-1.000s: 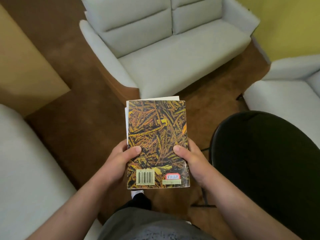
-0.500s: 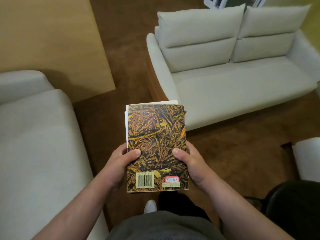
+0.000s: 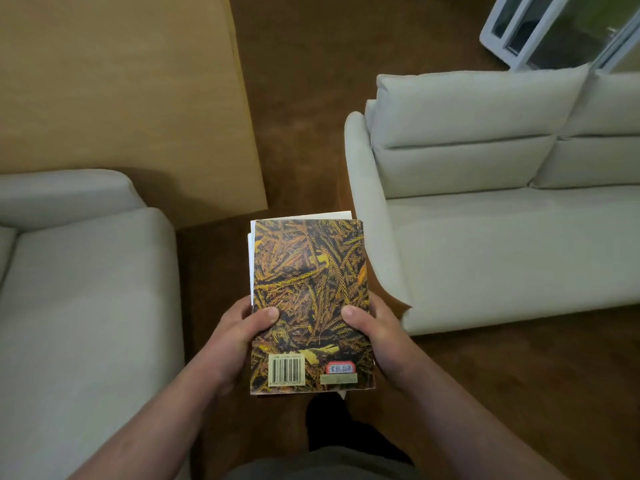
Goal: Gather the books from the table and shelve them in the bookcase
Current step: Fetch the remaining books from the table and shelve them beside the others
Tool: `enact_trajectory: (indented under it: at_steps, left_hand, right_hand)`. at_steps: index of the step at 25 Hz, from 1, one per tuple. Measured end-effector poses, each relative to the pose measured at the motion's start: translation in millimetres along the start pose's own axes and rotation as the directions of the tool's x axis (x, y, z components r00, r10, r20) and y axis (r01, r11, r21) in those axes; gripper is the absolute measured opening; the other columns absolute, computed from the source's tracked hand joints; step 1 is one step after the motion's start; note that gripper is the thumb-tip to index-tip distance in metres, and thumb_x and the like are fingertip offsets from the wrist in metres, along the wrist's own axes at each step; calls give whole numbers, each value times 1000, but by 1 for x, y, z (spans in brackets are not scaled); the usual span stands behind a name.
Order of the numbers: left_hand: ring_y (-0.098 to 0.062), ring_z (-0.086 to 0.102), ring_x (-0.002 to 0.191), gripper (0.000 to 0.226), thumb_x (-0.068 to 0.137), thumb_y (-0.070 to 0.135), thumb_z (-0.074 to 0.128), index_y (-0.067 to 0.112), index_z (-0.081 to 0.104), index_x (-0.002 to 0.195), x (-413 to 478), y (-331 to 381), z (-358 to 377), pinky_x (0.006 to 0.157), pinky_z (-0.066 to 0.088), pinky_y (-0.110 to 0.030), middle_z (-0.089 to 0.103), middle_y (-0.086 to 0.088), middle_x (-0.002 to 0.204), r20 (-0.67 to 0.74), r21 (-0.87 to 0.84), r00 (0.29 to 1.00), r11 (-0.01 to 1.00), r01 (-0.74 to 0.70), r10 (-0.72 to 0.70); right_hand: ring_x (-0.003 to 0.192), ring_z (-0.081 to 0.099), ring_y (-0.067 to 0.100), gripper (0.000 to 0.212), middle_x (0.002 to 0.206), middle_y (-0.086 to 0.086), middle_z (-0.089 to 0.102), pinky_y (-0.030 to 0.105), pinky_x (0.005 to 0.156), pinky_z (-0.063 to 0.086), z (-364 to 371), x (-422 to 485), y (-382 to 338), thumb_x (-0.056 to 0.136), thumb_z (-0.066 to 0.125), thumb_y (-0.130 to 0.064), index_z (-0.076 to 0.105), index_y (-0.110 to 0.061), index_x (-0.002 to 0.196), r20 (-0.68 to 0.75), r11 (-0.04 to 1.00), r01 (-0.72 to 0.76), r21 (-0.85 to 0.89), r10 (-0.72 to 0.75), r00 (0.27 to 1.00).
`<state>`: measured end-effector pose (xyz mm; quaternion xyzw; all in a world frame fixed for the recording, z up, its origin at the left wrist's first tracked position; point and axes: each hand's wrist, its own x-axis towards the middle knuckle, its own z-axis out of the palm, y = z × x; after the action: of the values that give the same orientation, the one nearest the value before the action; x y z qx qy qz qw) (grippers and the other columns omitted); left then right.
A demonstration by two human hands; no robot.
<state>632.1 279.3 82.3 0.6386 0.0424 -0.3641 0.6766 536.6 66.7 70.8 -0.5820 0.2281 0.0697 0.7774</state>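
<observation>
Books in a small stack, a paperback with a yellow-and-black wheat-patterned cover (image 3: 308, 289) on top of a white-edged volume (image 3: 304, 216), sit level before the body, gripped at the near half by both hands: left hand (image 3: 239, 330) on the left edge, right hand (image 3: 377, 336) on the right, thumbs pressed on the cover. Their long axis runs away from the person, barcode end nearest, far end pointing over brown carpet (image 3: 304, 133) between two pale grey sofas (image 3: 485, 254); neither hand is nearer, and no bookcase shows.

Dim warm indoor light, soft shadows, wide-angle bending at edges.
</observation>
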Motion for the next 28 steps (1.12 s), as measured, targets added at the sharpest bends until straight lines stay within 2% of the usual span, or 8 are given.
enact_trajectory:
  at_steps: [4, 6, 10, 16, 20, 23, 26, 28]
  left_hand:
    - [-32, 77, 87, 89, 40, 49, 88, 11, 60, 116, 56, 44, 10, 79, 57, -44, 80, -12, 98, -21, -3, 1000, 1000, -19, 19]
    - [-34, 77, 89, 106, 26, 62, 93, 13, 61, 115, 76, 64, 13, 81, 56, -46, 79, -13, 101, -29, -3, 999, 1000, -30, 30]
    - [-35, 77, 90, 114, 21, 66, 92, 13, 60, 116, 126, 112, 6, 80, 56, -46, 79, -14, 102, -48, -6, 998, 999, -37, 36]
    - [-38, 75, 95, 97, 42, 49, 87, 10, 56, 125, 236, 179, -28, 92, 54, -58, 77, -17, 107, -45, -14, 999, 1000, 10, -11]
    - [-43, 73, 101, 116, 28, 60, 95, 14, 56, 127, 324, 236, -53, 97, 51, -64, 75, -19, 113, 13, -5, 998, 998, 69, -69]
    - [-37, 75, 95, 99, 38, 52, 88, 15, 58, 124, 375, 275, -58, 92, 55, -57, 77, -16, 107, 55, 42, 995, 996, 85, -87]
    - [-37, 76, 90, 71, 55, 45, 78, 14, 60, 117, 427, 309, -53, 87, 58, -53, 79, -16, 99, 76, 83, 990, 990, 113, -119]
    - [-37, 76, 90, 68, 60, 46, 75, 12, 60, 117, 461, 327, -43, 86, 59, -52, 78, -17, 100, 88, 122, 986, 984, 128, -139]
  right_hand:
    - [98, 76, 17, 77, 114, 3, 76, 25, 75, 60, -20, 68, -48, 59, 77, -44, 58, -16, 128, 49, 999, 17, -39, -15, 999]
    - [107, 73, 24, 79, 122, 9, 73, 36, 86, 61, -23, 95, -65, 61, 78, -46, 57, -17, 131, 56, 999, 10, -42, -7, 998]
    - [114, 69, 35, 79, 126, 15, 71, 56, 102, 52, -22, 158, -97, 65, 79, -44, 55, -15, 134, 73, 1000, -13, -24, 15, 997]
    - [111, 72, 28, 83, 125, 11, 72, 42, 94, 59, -11, 276, -148, 61, 78, -47, 55, -17, 135, 29, 998, -9, -67, 11, 1000]
    - [113, 70, 27, 84, 125, 9, 72, 48, 101, 55, -3, 359, -188, 62, 77, -49, 55, -18, 136, -16, 998, -20, -60, 19, 1000]
    - [110, 72, 28, 76, 120, 9, 75, 43, 97, 57, 0, 403, -214, 61, 77, -45, 60, -17, 129, -56, 1000, -24, -7, 23, 998]
    - [111, 71, 34, 74, 119, 14, 75, 53, 103, 52, -6, 444, -239, 61, 78, -43, 62, -13, 126, -118, 998, -27, 55, 33, 992]
    - [109, 71, 35, 76, 117, 16, 75, 51, 99, 55, -19, 468, -256, 59, 78, -43, 61, -10, 126, -159, 995, -29, 96, 44, 986]
